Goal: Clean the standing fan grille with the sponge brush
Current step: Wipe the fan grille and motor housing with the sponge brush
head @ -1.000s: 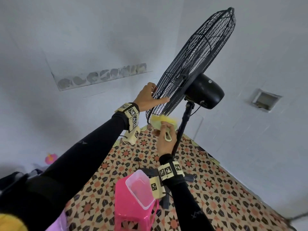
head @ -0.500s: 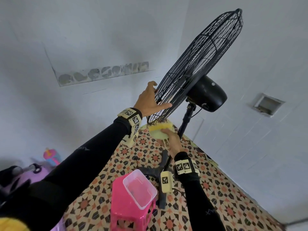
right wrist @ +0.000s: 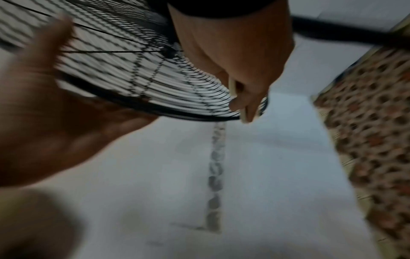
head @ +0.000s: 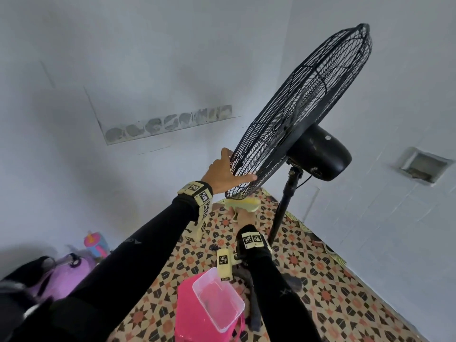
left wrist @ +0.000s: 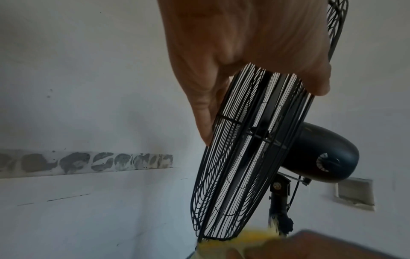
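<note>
The black standing fan grille [head: 296,114] tilts back on its pole, close to a wall corner. My left hand [head: 225,172] grips its lower left rim, fingers [left wrist: 204,121] on the front wires and thumb [left wrist: 317,82] on the back of the grille [left wrist: 244,157]. My right hand [head: 243,215] holds the handle of the yellow sponge brush [head: 243,202], whose head touches the bottom rim from below. The sponge brush [left wrist: 244,239] shows as a yellow blur under the rim. In the blurred right wrist view my right hand [right wrist: 241,98] pinches a cream handle against the grille [right wrist: 144,84].
The fan's motor housing [head: 318,154] and pole [head: 283,211] stand right of my hands. A clear tub [head: 217,302] sits on a pink stool [head: 192,319] in front of me. A purple bag [head: 64,275] and a cup [head: 95,243] lie at the left on the patterned floor [head: 345,304].
The sponge brush stays against the grille's bottom rim while my right wrist shifts a little. My left hand keeps its hold on the rim. The head view has shifted.
</note>
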The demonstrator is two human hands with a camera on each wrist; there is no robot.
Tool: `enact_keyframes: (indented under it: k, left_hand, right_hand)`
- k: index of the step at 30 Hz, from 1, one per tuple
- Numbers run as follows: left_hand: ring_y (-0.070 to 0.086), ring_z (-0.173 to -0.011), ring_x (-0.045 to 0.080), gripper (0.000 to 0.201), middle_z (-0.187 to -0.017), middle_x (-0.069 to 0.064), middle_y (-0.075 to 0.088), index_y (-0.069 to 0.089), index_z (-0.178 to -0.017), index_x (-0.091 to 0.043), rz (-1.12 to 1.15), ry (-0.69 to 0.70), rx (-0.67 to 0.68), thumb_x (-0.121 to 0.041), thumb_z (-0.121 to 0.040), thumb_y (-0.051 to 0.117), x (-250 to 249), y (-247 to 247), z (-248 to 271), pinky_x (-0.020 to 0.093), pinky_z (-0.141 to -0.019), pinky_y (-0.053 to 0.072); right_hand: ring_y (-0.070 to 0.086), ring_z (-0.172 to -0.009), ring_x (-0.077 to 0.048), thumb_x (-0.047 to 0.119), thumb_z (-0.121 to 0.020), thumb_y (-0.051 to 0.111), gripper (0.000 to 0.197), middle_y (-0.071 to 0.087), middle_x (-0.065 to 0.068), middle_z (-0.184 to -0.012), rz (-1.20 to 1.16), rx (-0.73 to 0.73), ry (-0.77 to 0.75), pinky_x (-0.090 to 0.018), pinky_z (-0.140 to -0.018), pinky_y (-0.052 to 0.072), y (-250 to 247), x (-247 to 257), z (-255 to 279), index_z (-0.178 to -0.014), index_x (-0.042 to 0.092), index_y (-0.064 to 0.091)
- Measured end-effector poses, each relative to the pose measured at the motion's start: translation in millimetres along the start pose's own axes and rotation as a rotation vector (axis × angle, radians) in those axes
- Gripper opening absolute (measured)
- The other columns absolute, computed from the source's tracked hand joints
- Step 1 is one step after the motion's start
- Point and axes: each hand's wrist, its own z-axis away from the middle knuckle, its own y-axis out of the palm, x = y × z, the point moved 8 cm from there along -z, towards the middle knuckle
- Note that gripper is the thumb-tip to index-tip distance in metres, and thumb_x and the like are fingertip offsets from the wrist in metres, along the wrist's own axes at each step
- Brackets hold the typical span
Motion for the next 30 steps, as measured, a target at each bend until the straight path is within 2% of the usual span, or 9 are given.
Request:
enact_keyframes:
  k: [3,7,13,17,21,24,26,28,30]
  left_hand:
    - [0.068,-0.094,0.017,0.103,-0.113,0.0,0.068,0.032,-0.13,-0.021,0.006,-0.022,0.014,-0.079,-0.061,0.083,1.2,-8.8,-7.3,0.039,-0.083,0.057]
    - [0.063,-0.078,0.015,0.097,-0.093,0.0,0.065,0.035,-0.121,-0.02,-0.044,-0.026,0.107,-0.073,-0.06,0.088,-4.9,-13.4,-15.0,0.035,-0.067,0.051]
    - [0.065,-0.091,0.02,0.112,-0.107,0.001,0.067,0.034,-0.118,-0.024,-0.082,-0.041,0.077,-0.093,-0.043,0.079,1.4,-13.5,-14.5,0.045,-0.08,0.058]
    - [0.064,-0.094,0.021,0.113,-0.11,0.002,0.066,0.033,-0.12,-0.024,-0.076,-0.054,0.083,-0.092,-0.043,0.08,1.8,-17.6,-20.0,0.047,-0.083,0.057]
    - [0.062,-0.088,0.019,0.108,-0.106,0.002,0.065,0.034,-0.118,-0.023,-0.071,-0.036,0.068,-0.089,-0.046,0.082,0.3,-16.0,-20.7,0.036,-0.068,0.049]
    - [0.063,-0.081,0.016,0.101,-0.097,0.0,0.065,0.037,-0.119,-0.022,-0.063,-0.026,0.053,-0.081,-0.053,0.086,0.6,-13.9,-16.1,0.031,-0.061,0.043]
    - [0.065,-0.082,0.017,0.103,-0.099,0.0,0.067,0.037,-0.119,-0.023,-0.06,-0.02,0.045,-0.083,-0.051,0.085,0.9,-14.4,-14.4,0.032,-0.063,0.047]
    - [0.067,-0.082,0.017,0.102,-0.099,0.0,0.068,0.037,-0.119,-0.023,-0.049,-0.019,0.041,-0.083,-0.051,0.085,0.9,-15.1,-14.3,0.032,-0.063,0.049]
    - [0.068,-0.083,0.019,0.104,-0.1,0.0,0.069,0.037,-0.12,-0.022,-0.054,-0.027,0.051,-0.084,-0.051,0.084,-0.1,-16.9,-16.7,0.034,-0.066,0.052]
  right_hand:
    - [0.068,-0.077,-0.03,-0.015,-0.085,0.054,0.055,0.064,-0.024,-0.115,-0.157,0.129,-0.037,-0.03,-0.053,0.054,11.7,3.2,35.2,-0.133,0.011,0.049]
    - [0.07,-0.081,-0.027,-0.004,-0.083,0.058,0.044,0.066,-0.024,-0.12,-0.127,0.068,-0.004,-0.032,-0.062,0.054,-21.3,4.2,50.3,-0.125,0.009,0.052]
    - [0.068,-0.1,-0.029,-0.015,-0.09,0.049,0.04,0.064,-0.023,-0.12,-0.089,0.084,-0.041,-0.033,-0.078,0.058,12.5,24.6,52.2,-0.128,-0.004,0.05]
    - [0.073,-0.085,-0.022,-0.008,-0.09,0.057,0.035,0.071,-0.016,-0.111,-0.102,0.162,-0.105,-0.029,-0.068,0.058,7.8,46.5,80.7,-0.124,0.002,0.057]
    - [0.071,-0.068,-0.015,0.0,-0.091,0.059,0.023,0.077,-0.006,-0.082,-0.007,0.172,-0.086,-0.026,-0.048,0.051,-13.3,52.6,86.3,-0.114,0.003,0.057]
    - [0.073,-0.076,-0.017,-0.002,-0.097,0.056,0.025,0.074,-0.012,-0.109,0.014,0.101,0.02,-0.025,-0.053,0.058,-9.8,36.2,65.3,-0.122,-0.004,0.055]
    - [0.076,-0.082,-0.02,0.001,-0.099,0.053,0.028,0.075,-0.011,-0.107,0.05,0.046,0.078,-0.027,-0.041,0.055,-4.1,28.3,52.8,-0.126,-0.007,0.057]
    - [0.077,-0.088,-0.023,0.004,-0.1,0.05,0.031,0.077,-0.014,-0.101,0.061,0.038,0.099,-0.028,-0.04,0.054,1.4,28.4,50.4,-0.128,-0.004,0.059]
    - [0.074,-0.079,-0.003,0.002,-0.1,0.051,0.035,0.072,-0.015,-0.116,0.119,0.073,0.046,-0.018,-0.052,0.053,1.8,36.6,62.7,-0.133,-0.009,0.055]
